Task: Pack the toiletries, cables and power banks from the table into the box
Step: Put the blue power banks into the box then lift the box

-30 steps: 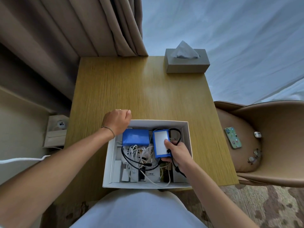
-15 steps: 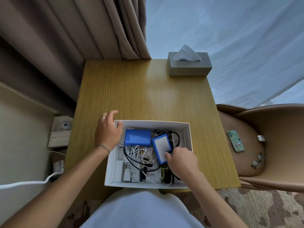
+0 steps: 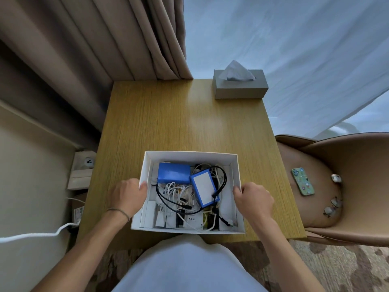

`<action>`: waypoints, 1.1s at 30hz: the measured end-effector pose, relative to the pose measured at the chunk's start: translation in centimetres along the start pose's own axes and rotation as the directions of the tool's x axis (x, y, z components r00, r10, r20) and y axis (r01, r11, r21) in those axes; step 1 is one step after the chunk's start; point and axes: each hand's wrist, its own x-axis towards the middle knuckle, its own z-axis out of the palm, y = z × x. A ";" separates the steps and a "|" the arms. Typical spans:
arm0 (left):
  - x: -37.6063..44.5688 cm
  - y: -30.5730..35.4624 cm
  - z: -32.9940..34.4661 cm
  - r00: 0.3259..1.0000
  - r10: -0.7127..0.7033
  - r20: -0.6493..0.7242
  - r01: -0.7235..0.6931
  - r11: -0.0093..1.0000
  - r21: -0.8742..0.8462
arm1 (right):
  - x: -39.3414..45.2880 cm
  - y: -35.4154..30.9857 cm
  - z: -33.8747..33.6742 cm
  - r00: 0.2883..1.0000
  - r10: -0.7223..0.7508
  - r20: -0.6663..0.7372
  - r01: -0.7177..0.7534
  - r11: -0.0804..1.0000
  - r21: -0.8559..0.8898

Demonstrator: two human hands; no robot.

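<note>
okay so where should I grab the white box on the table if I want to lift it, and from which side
Take the white box by its two long side walls, one hand from each side, near the middle. It is open-topped and full, so a level two-sided grip seems safest. The left hand and right hand already hold those walls.

Hotel-like bedroom: curtains [image 3: 117, 39], bed sheet [image 3: 294, 49], tissue box [image 3: 240, 85].

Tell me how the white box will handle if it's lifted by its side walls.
The white box looks like thin card, so its walls may flex. It is full of cables and two blue power banks, so probably heavy; the bottom could sag.
</note>
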 end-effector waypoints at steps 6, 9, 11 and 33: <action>-0.2 1.0 -1.2 1.000 -0.005 0.026 0.004 0.999 0.035 | 0.7 0.1 -0.4 0.999 -0.053 0.013 0.053 0.998 -0.035; -0.6 1.8 -1.8 1.000 -0.004 0.014 0.004 1.000 0.016 | 0.9 0.5 -0.9 0.999 -0.045 0.018 0.045 0.999 -0.025; -1.1 2.0 -2.0 1.000 0.004 -0.010 -0.004 1.000 -0.007 | 0.7 0.9 -1.5 0.999 -0.038 0.011 0.038 0.999 -0.016; -3.9 4.8 -3.6 0.870 0.483 0.097 -0.478 0.876 -0.067 | -17.0 4.2 -3.3 0.853 0.469 -0.228 -0.462 0.883 0.085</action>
